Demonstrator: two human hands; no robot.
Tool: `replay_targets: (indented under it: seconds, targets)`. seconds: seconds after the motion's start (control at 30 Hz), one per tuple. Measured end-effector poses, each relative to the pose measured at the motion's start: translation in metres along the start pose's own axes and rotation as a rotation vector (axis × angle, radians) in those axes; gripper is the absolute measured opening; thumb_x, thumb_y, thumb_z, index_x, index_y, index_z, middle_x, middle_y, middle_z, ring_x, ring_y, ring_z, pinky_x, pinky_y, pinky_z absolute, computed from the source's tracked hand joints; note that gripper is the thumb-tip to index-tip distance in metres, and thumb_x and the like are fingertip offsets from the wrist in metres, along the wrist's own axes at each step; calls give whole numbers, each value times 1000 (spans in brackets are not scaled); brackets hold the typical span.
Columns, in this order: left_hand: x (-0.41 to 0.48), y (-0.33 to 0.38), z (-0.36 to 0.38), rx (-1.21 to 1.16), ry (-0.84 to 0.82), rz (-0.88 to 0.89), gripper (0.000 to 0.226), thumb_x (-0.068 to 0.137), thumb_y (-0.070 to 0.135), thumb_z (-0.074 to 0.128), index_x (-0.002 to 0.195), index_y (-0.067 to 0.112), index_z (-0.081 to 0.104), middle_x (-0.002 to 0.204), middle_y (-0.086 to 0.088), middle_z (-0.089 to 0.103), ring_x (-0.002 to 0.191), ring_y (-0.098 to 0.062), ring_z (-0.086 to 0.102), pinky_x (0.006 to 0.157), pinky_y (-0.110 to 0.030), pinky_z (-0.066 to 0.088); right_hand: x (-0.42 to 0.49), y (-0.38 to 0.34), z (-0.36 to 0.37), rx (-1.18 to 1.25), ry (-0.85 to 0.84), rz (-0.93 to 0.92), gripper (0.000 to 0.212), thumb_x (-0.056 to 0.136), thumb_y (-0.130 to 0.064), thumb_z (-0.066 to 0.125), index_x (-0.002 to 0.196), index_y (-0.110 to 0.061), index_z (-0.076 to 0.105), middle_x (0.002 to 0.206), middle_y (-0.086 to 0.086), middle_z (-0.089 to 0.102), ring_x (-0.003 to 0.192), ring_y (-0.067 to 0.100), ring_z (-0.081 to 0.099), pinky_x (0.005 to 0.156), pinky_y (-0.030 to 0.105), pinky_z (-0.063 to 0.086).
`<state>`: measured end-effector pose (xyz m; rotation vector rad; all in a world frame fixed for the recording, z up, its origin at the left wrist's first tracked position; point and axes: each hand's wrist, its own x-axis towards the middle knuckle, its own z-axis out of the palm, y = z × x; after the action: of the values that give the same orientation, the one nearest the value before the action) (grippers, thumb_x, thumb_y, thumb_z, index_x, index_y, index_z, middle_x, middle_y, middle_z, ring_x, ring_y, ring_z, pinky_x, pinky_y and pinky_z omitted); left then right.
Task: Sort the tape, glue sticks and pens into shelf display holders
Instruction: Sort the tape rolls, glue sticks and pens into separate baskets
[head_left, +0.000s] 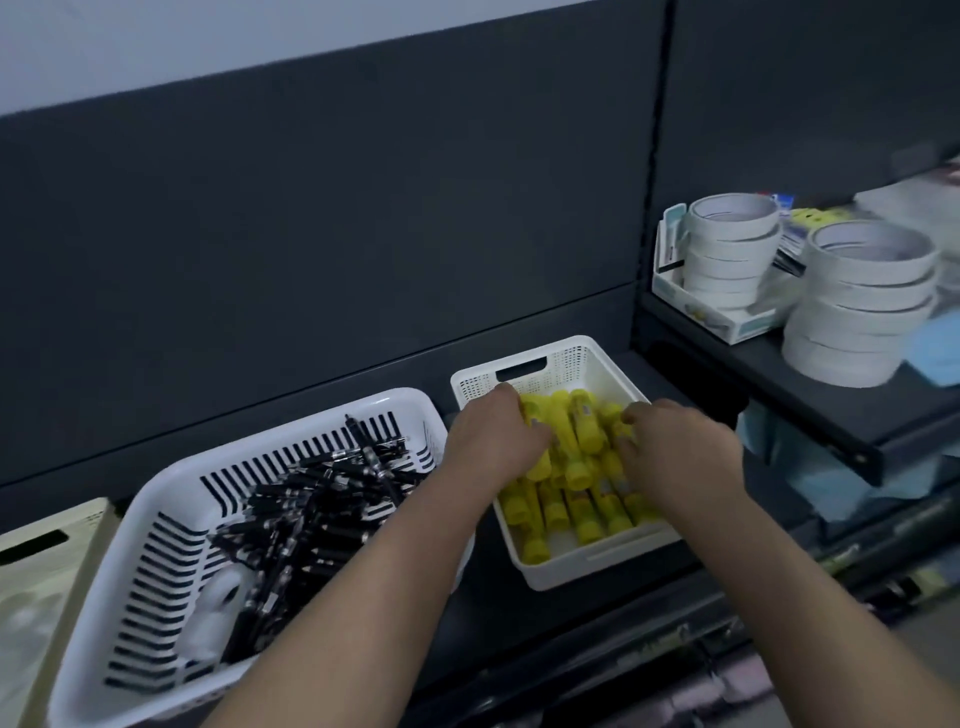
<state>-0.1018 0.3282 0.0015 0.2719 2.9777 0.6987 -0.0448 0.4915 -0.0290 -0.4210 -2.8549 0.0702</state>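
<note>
Dim, cool, even light — soft shadows, mild blur throughout, lines bowing toward the edges.

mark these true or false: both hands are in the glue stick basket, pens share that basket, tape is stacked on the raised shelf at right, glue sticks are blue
1. The left hand and right hand are both in the perforated basket of glue sticks. True.
2. The pens share that basket. False: they lie in a separate slotted basket to its left.
3. Stacks of tape rolls stand on the raised shelf at right. True.
4. The glue sticks are blue. False: they are yellow.
</note>
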Motion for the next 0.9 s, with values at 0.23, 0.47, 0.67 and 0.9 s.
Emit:
replay_targets:
  seconds: [0.23,0.47,0.67,0.9]
  targets:
    - [-7,-8,-1,13,71,-2,31,88,33,53,116,22,59,111,0,66,108,-24,58,85,-34,50,-3,-28,-18,222,-66,-189,28,91,-37,49,117,-36,58,114,-7,59,104,19,58,73,31,44]
    - [-46,-82,-60,81,172,-139,19,88,34,55,104,31,64,100,7,69,99,-19,62,83,-34,51,-16,-107,-16,274,-76,-441,27,91,-36,48,115,-36,61,111,-6,62,100,19,59,70,30,42]
    - [-97,-176,-114,179,200,-370,12,84,26,63,95,28,70,97,5,71,95,-18,64,81,-31,52,-41,-177,-13,318,-74,-614,24,90,-32,50,106,-33,67,103,-7,66,96,17,61,72,29,47]
    - [-129,-232,-130,308,-130,-381,9,78,24,75,86,25,73,98,7,68,99,-12,60,80,-26,48,-71,-235,-10,375,-158,-725,22,92,-33,49,106,-34,66,100,-13,68,88,11,63,71,28,52]
